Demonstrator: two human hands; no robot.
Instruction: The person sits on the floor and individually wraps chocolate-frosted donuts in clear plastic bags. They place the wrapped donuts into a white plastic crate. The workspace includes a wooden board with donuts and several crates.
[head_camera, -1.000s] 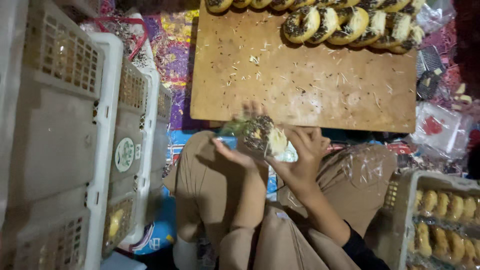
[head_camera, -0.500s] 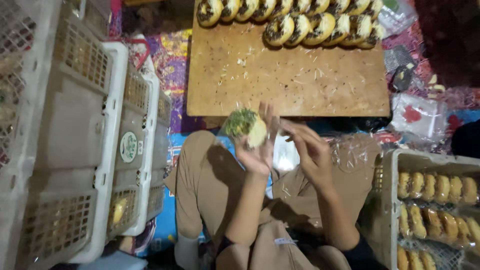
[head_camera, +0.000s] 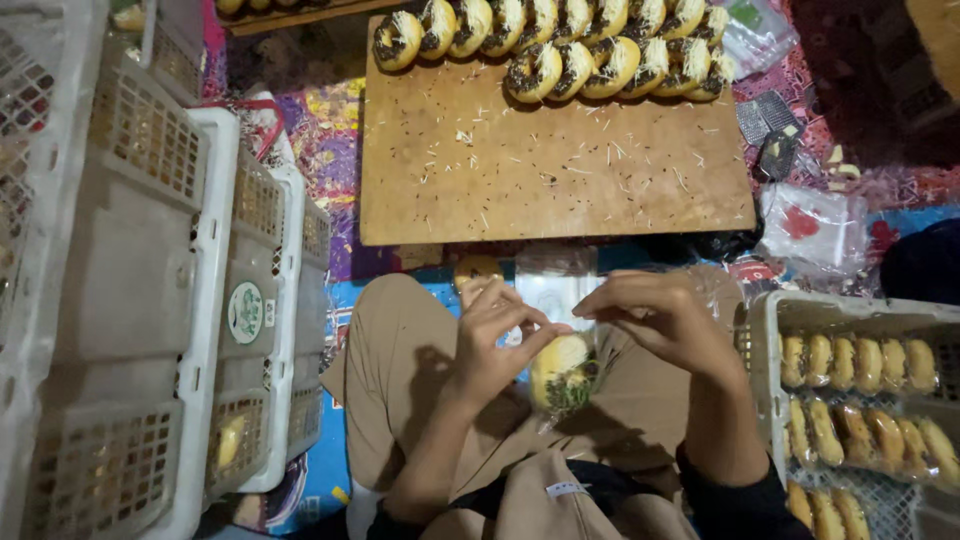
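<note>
My left hand (head_camera: 497, 335) and my right hand (head_camera: 660, 315) pinch the top of a clear plastic bag (head_camera: 565, 372) over my lap. Inside the bag hangs a yellow doughnut with dark sprinkles. Both hands meet at the bag's mouth, fingers closed on the plastic. Beyond my knees lies a low wooden board (head_camera: 560, 165) strewn with loose sprinkles. A row of sprinkled doughnuts (head_camera: 560, 55) lines its far edge.
Stacked white plastic crates (head_camera: 150, 300) stand to my left. A white crate (head_camera: 850, 320) with rows of bagged doughnuts sits at my right. Empty clear bags (head_camera: 810, 225) and a colourful mat (head_camera: 320, 150) lie around the board.
The doughnut dropped from held up near the board down into the bag at my lap. Both hands came together at the bag's top.
</note>
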